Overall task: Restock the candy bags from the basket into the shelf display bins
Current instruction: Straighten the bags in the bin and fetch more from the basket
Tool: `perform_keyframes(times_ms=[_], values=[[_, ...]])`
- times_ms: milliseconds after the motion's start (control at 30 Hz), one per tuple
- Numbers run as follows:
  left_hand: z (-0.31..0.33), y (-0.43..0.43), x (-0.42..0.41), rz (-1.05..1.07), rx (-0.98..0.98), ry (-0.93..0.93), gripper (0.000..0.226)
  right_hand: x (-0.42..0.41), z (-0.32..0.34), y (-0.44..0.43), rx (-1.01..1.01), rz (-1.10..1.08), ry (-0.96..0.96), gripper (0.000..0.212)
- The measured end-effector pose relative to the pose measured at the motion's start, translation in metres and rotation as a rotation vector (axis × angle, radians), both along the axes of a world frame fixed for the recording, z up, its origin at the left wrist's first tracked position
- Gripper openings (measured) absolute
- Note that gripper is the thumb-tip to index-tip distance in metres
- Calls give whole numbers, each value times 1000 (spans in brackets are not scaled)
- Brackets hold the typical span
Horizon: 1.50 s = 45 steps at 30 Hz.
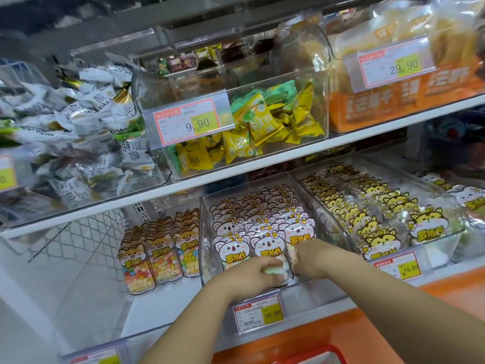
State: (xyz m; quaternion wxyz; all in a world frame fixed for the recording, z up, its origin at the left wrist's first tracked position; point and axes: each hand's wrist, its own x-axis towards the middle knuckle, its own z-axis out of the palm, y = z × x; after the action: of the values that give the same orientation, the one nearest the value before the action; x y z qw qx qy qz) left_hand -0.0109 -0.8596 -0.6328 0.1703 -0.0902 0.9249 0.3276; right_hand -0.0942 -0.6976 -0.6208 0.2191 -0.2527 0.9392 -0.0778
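Basket rim (319,350) peeks in at 6 o'clock. Left hand (249,274) and right hand (312,258) both reach into the middle bin (204,232), each grip closed on the front koala candy bags (266,245). I'd guess they're squaring the row so the labels face out. Bags sit at 12 o'clock from the left grip and 10 from the right.

Labels and fittings
A 9.90 price label (187,122) and a 29.90 price label (393,65) are displayed above the white shelf board (288,159); a wire mesh panel (86,232) is seen lower left.

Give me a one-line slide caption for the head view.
Left hand and right hand hold koala candy bags at the front of the middle clear bin.
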Motion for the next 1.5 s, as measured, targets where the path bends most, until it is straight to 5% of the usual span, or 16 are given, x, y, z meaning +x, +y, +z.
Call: perform_keyframes(times_ms=[333, 533, 733, 833, 1167, 1333, 1500], values=[[11, 4, 12, -17, -10, 54, 44, 16, 7, 11, -78, -22, 159, 23], [7, 15, 57, 74, -35, 456, 27, 72, 2, 29, -468, 54, 473, 14], [-18, 32, 155, 102, -115, 768, 28, 141, -31, 50, -645, 204, 455, 14], [-57, 33, 194, 212, -27, 671, 25, 169, -76, 49, -506, 231, 305, 12], [-238, -5, 269, 157, -113, -268, 41, 190, -245, 67, 163, 207, -334, 36], [-283, 0, 285, 51, -145, -557, 47, 214, -297, 63, 278, 192, -409, 54], [-307, 8, 287, 54, -95, -614, 46, 244, -325, 67, 397, 287, -395, 56]])
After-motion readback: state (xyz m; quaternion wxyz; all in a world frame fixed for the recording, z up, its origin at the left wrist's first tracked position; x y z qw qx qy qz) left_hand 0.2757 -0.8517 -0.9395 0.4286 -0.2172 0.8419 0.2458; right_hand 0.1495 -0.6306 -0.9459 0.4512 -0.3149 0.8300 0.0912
